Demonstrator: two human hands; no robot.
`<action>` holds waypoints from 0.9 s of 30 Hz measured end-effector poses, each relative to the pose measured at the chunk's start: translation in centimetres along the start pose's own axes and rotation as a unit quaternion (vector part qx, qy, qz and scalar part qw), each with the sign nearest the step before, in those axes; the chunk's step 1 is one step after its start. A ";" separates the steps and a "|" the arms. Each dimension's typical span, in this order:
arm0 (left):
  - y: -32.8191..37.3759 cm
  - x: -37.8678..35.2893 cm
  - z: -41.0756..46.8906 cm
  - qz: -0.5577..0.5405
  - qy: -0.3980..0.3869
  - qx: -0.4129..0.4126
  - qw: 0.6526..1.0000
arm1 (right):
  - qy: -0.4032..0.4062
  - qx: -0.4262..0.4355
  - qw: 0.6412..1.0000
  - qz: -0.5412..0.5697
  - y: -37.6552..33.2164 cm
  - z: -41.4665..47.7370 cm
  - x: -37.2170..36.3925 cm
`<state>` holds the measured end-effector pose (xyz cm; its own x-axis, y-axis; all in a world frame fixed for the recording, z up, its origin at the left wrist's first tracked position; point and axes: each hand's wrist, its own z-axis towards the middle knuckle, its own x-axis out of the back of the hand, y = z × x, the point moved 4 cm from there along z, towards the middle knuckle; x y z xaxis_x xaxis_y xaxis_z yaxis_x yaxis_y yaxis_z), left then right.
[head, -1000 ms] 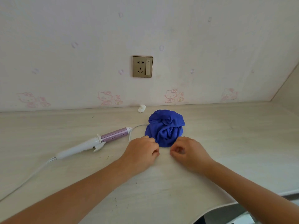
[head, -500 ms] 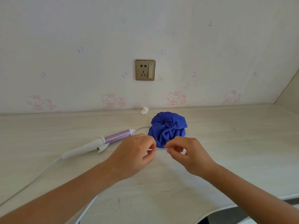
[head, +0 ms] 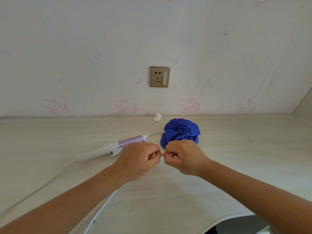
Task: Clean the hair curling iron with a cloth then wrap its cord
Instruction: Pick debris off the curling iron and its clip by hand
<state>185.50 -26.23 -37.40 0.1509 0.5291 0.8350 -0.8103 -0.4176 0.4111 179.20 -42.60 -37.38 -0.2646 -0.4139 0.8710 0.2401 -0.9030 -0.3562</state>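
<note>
The white curling iron (head: 101,152) with its lilac barrel lies on the pale desk (head: 236,157), left of centre. Its white cord (head: 99,211) runs off the handle to the lower left, and another stretch comes up under my left forearm. A crumpled blue cloth (head: 181,130) sits just behind my hands, with a bit of cord curving into it. My left hand (head: 140,157) and my right hand (head: 184,157) are held close together above the desk, fingertips almost touching, both pinching the cord between them.
A wall socket with a switch (head: 159,76) is on the wall above the desk. A small white crumpled scrap (head: 157,117) lies at the back by the wall. The desk's front edge curves away at the lower right.
Both hands lifted off the desk with the cord pinched between them. They first held a short stretch taut, then came together until the fingertips nearly meet.
</note>
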 end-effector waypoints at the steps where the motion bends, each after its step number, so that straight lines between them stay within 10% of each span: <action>1: -0.2 0.0 0.1 0.009 0.002 0.008 1.000 | -0.006 -0.003 1.000 -0.007 0.0 0.3 -0.1; 14: -2.3 -3.1 3.7 0.209 -0.071 0.104 0.970 | -0.046 -0.205 0.978 -0.018 1.5 3.1 -4.6; 27: -3.5 -0.8 1.0 0.053 -0.184 0.069 0.979 | -0.066 -0.096 0.980 0.160 0.5 1.1 -4.5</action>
<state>188.75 -25.92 -39.13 0.2841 0.1850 0.9408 -0.7524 -0.5652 0.3383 181.50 -41.10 -41.09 -0.0773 -0.6729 0.7356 0.1079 -0.7392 -0.6648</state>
